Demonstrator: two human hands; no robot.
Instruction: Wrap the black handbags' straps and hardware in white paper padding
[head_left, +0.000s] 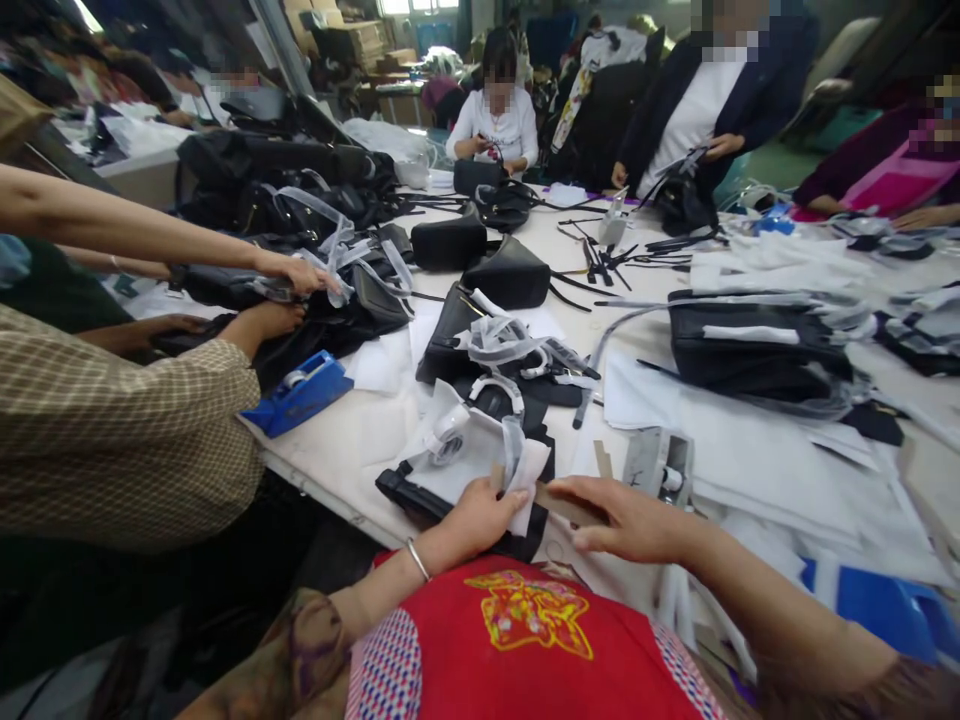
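Observation:
Right in front of me on the table lies a black bag (405,492) with white paper and wrapping on it. My left hand (480,515) is closed on a piece of white wrapping (529,470) at the bag's near side. A small tan strip shows beside its fingers. To the right, my right hand (630,518) has its fingers stretched out and its thumb apart. A brown strip (574,505) lies by those fingers; whether they touch it I cannot tell. Just beyond stands a grey tape dispenser (658,462). Wrapped handles (499,392) rise behind the bag.
Other black bags (506,272) and a wrapped black bag (750,335) lie farther back, with white sheets (780,455) at right. A blue tape dispenser (300,392) sits at the left table edge. A co-worker's arms (255,270) reach in from the left; several people work around the table.

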